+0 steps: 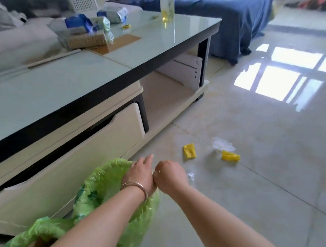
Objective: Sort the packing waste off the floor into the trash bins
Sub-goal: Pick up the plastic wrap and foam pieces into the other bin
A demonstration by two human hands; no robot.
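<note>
A bin lined with a green bag [104,179] stands on the floor against the coffee table's drawer. My left hand [140,172], with a bangle on the wrist, holds the bag's far rim. Right beside it, touching it, my right hand [168,175] is curled into a fist, and a clear plastic scrap [191,178] sticks out on its far side. Farther out on the tiles lie a yellow foam piece [189,151], a second yellow foam piece [230,156] and a crumpled clear plastic wrap [221,144].
A second green-lined bin [35,231] sits at the lower left. The glass-topped coffee table [151,45] fills the left, carrying a bottle [166,4] and packets. A blue-covered sofa [237,12] stands behind. Glossy tiled floor stretches to the right.
</note>
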